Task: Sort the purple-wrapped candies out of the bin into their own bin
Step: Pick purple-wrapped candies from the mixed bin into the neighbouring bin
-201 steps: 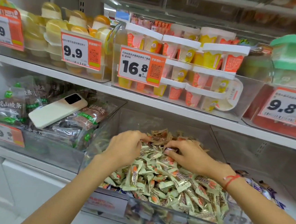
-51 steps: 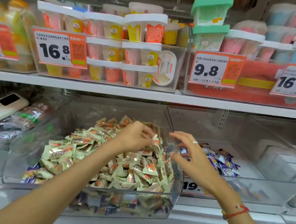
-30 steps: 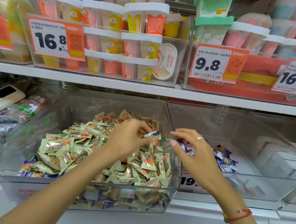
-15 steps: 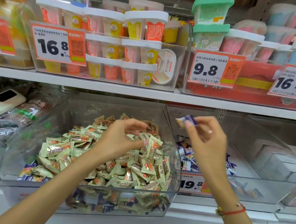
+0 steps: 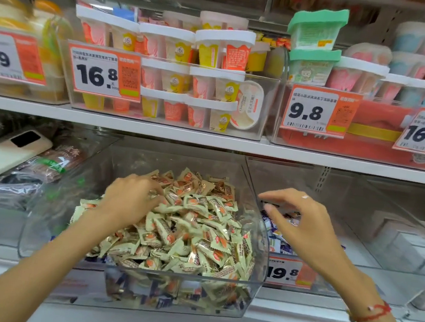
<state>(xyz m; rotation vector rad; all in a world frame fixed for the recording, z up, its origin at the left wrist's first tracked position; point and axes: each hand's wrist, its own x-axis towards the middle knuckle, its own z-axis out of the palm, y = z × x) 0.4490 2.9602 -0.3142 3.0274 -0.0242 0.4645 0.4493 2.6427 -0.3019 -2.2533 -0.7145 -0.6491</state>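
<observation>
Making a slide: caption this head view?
Left hand digs in green candies; right hand hovers open above purple candies.

pale green candies [image 5: 187,226] with orange print — purple-white candies [image 5: 275,234] — orange price tags [image 5: 320,111]

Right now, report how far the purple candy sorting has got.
Done: a small pile of purple-wrapped candies already lies in the right bin. In hand: nothing; the right hand hovers open over that bin, while the left hand digs into the green-wrapped candies. Left: dark purple wrappers show low through the main bin's front wall.
</observation>
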